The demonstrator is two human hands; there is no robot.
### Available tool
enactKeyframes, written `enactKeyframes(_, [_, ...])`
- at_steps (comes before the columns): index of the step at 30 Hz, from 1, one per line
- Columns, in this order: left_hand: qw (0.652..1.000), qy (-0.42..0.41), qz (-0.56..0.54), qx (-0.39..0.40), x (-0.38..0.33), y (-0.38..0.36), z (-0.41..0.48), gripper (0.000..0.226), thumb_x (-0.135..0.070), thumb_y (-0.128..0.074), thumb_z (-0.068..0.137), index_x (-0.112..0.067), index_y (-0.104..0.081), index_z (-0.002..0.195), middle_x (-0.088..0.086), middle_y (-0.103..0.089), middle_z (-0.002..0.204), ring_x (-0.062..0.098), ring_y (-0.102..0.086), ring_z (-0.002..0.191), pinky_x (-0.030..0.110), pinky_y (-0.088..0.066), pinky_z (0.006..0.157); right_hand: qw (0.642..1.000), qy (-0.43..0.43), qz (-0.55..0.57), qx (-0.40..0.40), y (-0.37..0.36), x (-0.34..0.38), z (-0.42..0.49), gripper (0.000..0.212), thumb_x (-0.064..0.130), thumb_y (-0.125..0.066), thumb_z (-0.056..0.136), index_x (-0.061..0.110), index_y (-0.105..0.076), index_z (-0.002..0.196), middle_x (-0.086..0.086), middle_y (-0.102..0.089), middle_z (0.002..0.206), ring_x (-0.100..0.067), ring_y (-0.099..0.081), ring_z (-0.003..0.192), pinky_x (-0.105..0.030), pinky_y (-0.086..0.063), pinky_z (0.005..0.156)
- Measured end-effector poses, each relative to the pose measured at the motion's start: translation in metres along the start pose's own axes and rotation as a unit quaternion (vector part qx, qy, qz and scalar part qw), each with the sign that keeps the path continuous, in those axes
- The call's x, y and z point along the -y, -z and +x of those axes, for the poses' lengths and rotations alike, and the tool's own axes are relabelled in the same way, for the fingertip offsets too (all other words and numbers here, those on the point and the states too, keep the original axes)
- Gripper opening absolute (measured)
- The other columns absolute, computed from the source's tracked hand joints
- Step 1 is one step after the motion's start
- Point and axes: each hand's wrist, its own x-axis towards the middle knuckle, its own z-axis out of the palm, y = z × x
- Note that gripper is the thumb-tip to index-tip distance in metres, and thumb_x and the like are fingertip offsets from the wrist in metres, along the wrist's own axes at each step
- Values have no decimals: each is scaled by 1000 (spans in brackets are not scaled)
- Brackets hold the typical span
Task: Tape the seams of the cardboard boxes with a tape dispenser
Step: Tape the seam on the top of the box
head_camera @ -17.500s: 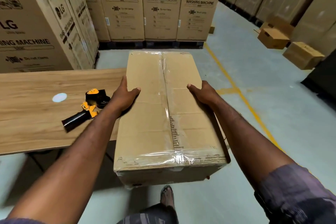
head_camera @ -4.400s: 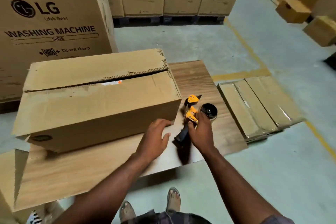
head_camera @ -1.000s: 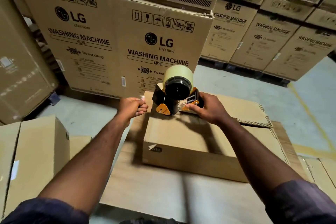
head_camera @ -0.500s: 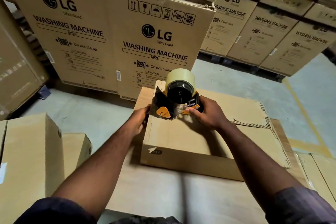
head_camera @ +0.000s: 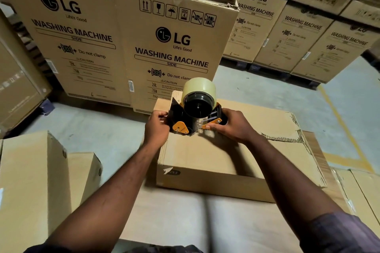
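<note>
A plain cardboard box (head_camera: 205, 156) lies on the wooden table (head_camera: 185, 217) in front of me, its top seam running left to right. A black and orange tape dispenser (head_camera: 197, 113) with a pale tape roll stands on the box's far left top edge. My right hand (head_camera: 230, 125) grips the dispenser's handle from the right. My left hand (head_camera: 157, 127) is at the box's left end, fingers curled at the dispenser's front plate, pinching something there; whether it is the tape end I cannot tell.
Large printed washing machine cartons (head_camera: 172, 43) are stacked close behind the table. Smaller cardboard boxes (head_camera: 33, 181) stand at my left on the floor. A taped box (head_camera: 362, 195) lies at the right beside the table. Grey floor with a yellow line (head_camera: 341, 125) stretches right.
My left hand rose from the box's left end to the front of the dispenser. The dispenser stays at the far left edge of the box in my right hand.
</note>
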Motion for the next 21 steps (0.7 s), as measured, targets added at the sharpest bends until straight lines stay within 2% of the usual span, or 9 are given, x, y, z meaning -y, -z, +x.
enactKeyframes(4, [1000, -23, 7, -3, 0, 2, -2, 44, 11, -56, 86, -17, -57, 120, 4, -61, 123, 19, -59, 106, 33, -54, 85, 1000, -7, 6, 14, 3, 0, 0, 54, 55, -85, 74, 24, -70, 115, 13, -75, 97, 1, -69, 87, -24, -54, 77])
enactKeyframes(7, [999, -46, 21, -11, -3, 5, -5, 22, -9, -58, 98, -16, -58, 119, 4, -62, 119, 17, -58, 102, 27, -49, 76, 999, 4, -19, 25, 19, -5, -3, 54, 64, -82, 72, 27, -70, 110, 12, -75, 94, -3, -70, 86, -31, -57, 77])
enactKeyframes(10, [997, -58, 32, -26, -5, 3, -6, 20, -28, -55, 102, -15, -58, 116, 3, -63, 115, 16, -57, 97, 25, -41, 70, 998, 5, -49, 29, 45, -22, -17, 51, 61, -83, 74, 26, -70, 109, 13, -75, 95, -2, -69, 88, -30, -55, 77])
enactKeyframes(13, [997, -46, 49, -40, -10, -1, -8, 19, -27, -55, 102, -15, -57, 116, 5, -62, 120, 17, -56, 98, 27, -40, 77, 998, 3, -56, 41, 63, -36, -29, 47, 54, -83, 76, 25, -69, 110, 13, -74, 98, 3, -67, 89, -24, -51, 76])
enactKeyframes(15, [990, -61, 111, -57, -17, -2, -12, 22, -25, -56, 101, -15, -56, 121, 6, -57, 128, 20, -53, 105, 31, -41, 81, 997, 9, -64, 43, 63, -39, -30, 48, 55, -83, 77, 24, -69, 111, 12, -73, 98, 0, -67, 88, -26, -51, 75])
enactKeyframes(16, [979, -85, 172, -74, -20, -2, -16, 27, -22, -57, 100, -16, -54, 127, 6, -53, 133, 22, -51, 113, 34, -43, 85, 997, 13, -69, 43, 62, -39, -28, 50, 56, -82, 77, 23, -68, 112, 11, -73, 98, -3, -68, 88, -28, -53, 75])
enactKeyframes(18, [940, -164, 285, -92, -28, -7, -27, 45, -16, -58, 97, -18, -47, 141, 4, -43, 149, 23, -39, 135, 41, -39, 106, 996, 18, -76, 39, 61, -41, -26, 54, 57, -81, 78, 21, -68, 115, 8, -74, 100, -8, -68, 89, -34, -56, 79])
enactKeyframes(20, [910, -226, 346, -22, -33, -21, -43, 49, -17, -49, 100, -18, -41, 148, 1, -24, 164, 21, -18, 151, 45, -17, 124, 997, 18, -73, 35, 60, -43, -27, 52, 56, -82, 79, 22, -68, 116, 7, -74, 100, -10, -68, 90, -36, -57, 81])
enactKeyframes(21, [892, -240, 381, 35, -32, -29, -50, 41, -21, -43, 103, -16, -48, 143, 0, -15, 167, 20, -10, 154, 46, -8, 126, 997, 18, -69, 34, 59, -45, -27, 51, 55, -82, 79, 22, -68, 115, 7, -74, 100, -9, -68, 89, -36, -57, 81])
